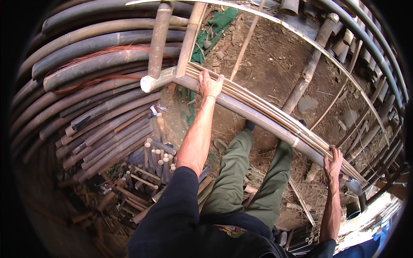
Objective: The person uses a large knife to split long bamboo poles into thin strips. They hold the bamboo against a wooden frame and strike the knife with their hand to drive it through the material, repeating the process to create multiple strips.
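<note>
A bundle of long, thin bamboo strips [262, 105] lies along the top of a thick horizontal bamboo pole [254, 117], slanting down from upper left to right. My left hand [211, 84] is closed over the strips near their left end, thumb on the far side. Toward the right end, my right hand [333, 163] has its fingers wrapped round the same strips. Just beyond my right wrist is a grey, metal-looking piece with a dark handle [353, 185]; whether that hand touches it I cannot tell. Upright bamboo posts [160, 41] meet the pole's left end.
Stacked bamboo poles [103, 71] fill the left side, with short cut lengths [161, 165] below them. A long curved split strip [318, 46] arches over the dirt ground [275, 60]. Green netting [217, 30] lies at the far side. More poles [380, 56] line the right.
</note>
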Tool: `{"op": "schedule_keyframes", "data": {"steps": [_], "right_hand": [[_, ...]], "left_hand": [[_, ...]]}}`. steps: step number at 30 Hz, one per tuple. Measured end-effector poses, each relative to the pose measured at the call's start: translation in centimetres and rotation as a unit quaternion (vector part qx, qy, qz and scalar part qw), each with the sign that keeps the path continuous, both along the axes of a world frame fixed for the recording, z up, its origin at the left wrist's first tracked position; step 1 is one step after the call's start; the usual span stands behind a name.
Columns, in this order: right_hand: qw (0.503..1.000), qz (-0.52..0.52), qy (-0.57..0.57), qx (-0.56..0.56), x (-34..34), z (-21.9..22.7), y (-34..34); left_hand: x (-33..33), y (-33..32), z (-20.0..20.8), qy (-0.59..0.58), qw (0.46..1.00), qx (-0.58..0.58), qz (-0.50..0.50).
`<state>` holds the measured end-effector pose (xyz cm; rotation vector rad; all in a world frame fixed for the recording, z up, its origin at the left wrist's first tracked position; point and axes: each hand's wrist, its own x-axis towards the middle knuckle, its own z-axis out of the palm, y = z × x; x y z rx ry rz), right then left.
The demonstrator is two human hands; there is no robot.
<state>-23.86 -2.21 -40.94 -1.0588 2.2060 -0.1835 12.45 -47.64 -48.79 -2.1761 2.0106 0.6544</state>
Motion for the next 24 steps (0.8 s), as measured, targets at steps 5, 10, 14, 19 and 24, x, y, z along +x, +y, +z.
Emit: {"op": "schedule_keyframes", "data": {"steps": [5,10,14,19,24], "right_hand": [[0.998,-0.029,0.05,0.009,2.6,-2.1,-2.2],[0.989,-0.01,0.104,0.107,5.9,-5.8,-1.2],[0.991,-0.084,0.086,0.051,5.2,-5.0,-0.8],[0.986,-0.108,0.127,0.02,4.7,-5.2,-0.6],[0.975,-0.195,0.091,-0.054,4.9,-4.2,1.7]], "left_hand": [[-0.2,1.1,-0.3,-0.077,0.966,-0.037,-0.243],[-4.7,5.8,1.2,-0.013,0.882,-0.01,-0.472],[-9.7,11.6,1.9,0.101,0.801,0.023,-0.59],[-17.7,19.8,1.8,0.181,0.753,0.076,-0.628],[-25.3,28.7,1.3,0.16,0.743,0.15,-0.632]]}}
